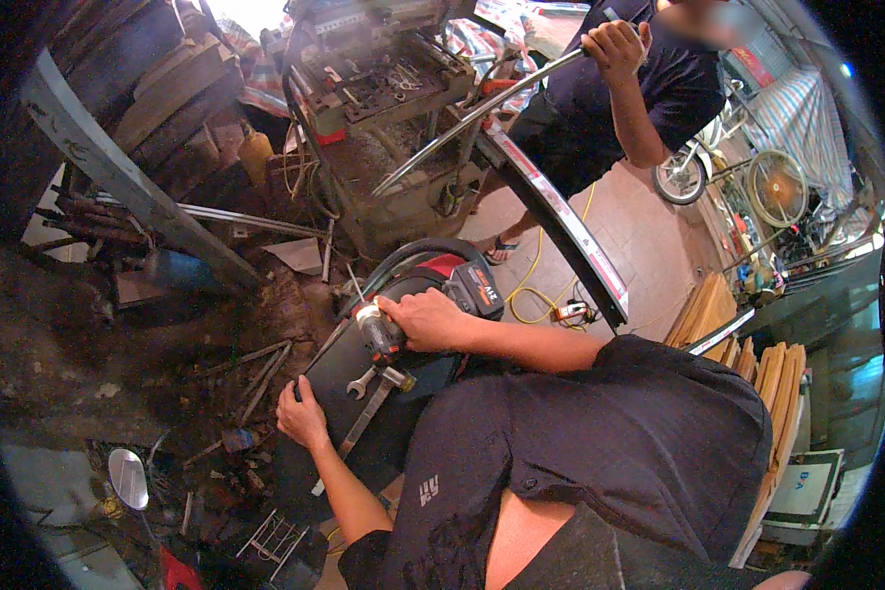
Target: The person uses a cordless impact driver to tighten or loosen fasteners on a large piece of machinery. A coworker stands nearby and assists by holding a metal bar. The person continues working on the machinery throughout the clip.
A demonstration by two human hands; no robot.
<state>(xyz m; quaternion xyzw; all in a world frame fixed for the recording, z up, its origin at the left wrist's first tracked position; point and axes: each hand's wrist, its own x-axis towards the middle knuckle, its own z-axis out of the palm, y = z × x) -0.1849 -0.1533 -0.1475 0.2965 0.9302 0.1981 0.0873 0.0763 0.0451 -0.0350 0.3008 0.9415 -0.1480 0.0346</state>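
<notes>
My right hand is wrapped round the grip of a cordless drill. Its dark battery sticks out to the right of the hand, and a thin bit points away from me. My left hand rests at the left edge of a black padded surface like a motorbike seat, fingers apart. On that surface, between my hands, lie an open-end wrench and what looks like a hammer with a flat metal handle.
Another person's hand holds a long metal rod. Near that person a long bar with white and red labels slants down. Beyond stands a metal workbench with loose tools. Wood boards lean at right; scrap litters the left floor.
</notes>
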